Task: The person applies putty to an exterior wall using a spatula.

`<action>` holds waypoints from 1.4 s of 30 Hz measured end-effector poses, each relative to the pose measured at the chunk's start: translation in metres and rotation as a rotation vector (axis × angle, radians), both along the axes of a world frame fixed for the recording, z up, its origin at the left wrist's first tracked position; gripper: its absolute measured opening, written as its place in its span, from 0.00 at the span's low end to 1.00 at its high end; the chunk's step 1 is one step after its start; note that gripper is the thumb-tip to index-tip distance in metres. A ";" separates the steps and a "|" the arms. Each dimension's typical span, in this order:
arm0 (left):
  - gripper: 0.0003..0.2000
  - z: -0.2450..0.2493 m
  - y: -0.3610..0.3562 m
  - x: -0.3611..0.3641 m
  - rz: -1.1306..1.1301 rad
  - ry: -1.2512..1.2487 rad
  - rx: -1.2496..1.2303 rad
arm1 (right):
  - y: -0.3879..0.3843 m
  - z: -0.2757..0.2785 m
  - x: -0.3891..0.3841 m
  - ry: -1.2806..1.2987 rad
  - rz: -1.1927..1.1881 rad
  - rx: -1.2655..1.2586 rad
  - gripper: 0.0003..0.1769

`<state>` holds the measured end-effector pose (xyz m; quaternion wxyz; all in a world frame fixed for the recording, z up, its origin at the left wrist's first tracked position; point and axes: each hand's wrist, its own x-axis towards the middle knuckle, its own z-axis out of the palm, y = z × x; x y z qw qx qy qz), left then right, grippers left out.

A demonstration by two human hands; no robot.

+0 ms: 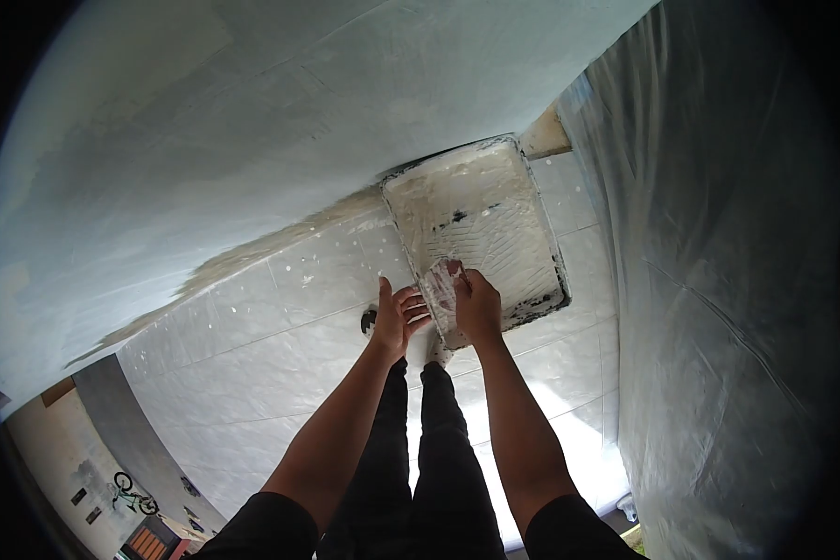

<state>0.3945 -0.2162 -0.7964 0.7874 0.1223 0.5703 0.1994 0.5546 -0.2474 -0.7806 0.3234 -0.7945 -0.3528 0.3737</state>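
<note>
A large paint tray [535, 207], coated in whitish paint with dark specks, lies on the floor against the wall. Over its near left part, my right hand [478, 303] is closed on a flat paint-smeared piece [441, 291] with white and reddish patches; its exact kind I cannot tell. My left hand [399, 315] is open at the tray's left edge, thumb up and fingers apart, fingertips close to the smeared piece. Part of that piece is hidden behind the right hand's fingers.
A pale, partly painted wall [252, 140] rises on the left. Clear plastic sheeting [719, 280] hangs on the right. White paint spots dot the tiled floor [252, 364]. My legs [448, 457] stand just short of the tray. A bicycle [135, 495] is far off at lower left.
</note>
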 end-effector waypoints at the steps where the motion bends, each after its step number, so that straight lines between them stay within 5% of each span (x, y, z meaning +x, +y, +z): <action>1: 0.51 0.001 0.000 0.000 0.000 0.000 0.000 | 0.000 -0.001 0.002 0.000 0.000 0.000 0.09; 24: 0.49 -0.002 -0.007 -0.002 0.116 -0.083 -0.059 | -0.036 0.007 0.007 -0.043 0.076 -0.032 0.09; 27: 0.49 -0.006 -0.008 -0.005 0.131 -0.105 -0.059 | -0.033 0.016 -0.004 -0.088 0.022 0.080 0.09; 29: 0.51 -0.009 -0.010 -0.008 0.130 -0.120 -0.058 | -0.037 0.020 -0.019 -0.344 0.233 0.130 0.10; 32: 0.52 -0.010 -0.010 -0.015 0.127 -0.155 -0.065 | -0.049 0.030 -0.042 -0.324 0.379 0.140 0.14; 42: 0.54 -0.019 -0.012 -0.028 0.185 -0.334 -0.124 | -0.086 0.048 -0.055 -0.528 0.222 0.315 0.10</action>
